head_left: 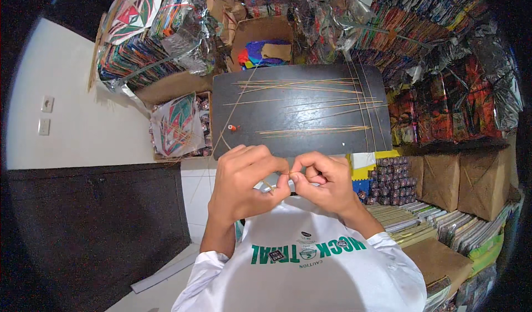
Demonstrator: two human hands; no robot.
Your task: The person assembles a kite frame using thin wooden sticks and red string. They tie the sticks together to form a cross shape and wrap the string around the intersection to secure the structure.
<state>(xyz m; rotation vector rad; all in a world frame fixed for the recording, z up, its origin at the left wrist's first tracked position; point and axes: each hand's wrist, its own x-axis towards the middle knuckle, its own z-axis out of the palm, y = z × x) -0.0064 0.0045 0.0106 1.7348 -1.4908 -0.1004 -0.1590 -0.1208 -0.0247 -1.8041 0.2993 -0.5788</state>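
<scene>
Just in front of my chest, near the table's front edge, my two hands meet at the fingertips. My left hand [247, 176] is closed, with a thin bamboo stick [268, 185] showing between thumb and fingers. Thumb and forefinger of my right hand [323, 180] are pinched together against the left fingertips. What lies between those tips is very fine and mostly hidden. A small orange thread spool [232, 127] stands on the dark table [249, 115] beyond my left hand. Several long thin bamboo sticks [299, 83] lie across the tabletop, some overlapping.
Left of the table, a box holds a printed kite sheet [178, 124]. Behind it are wrapped stacks of colourful sheets [158, 46] and an open carton [263, 32]. More bundles [438, 112] and brown cartons [482, 182] crowd the right. A dark cabinet [100, 223] stands at left.
</scene>
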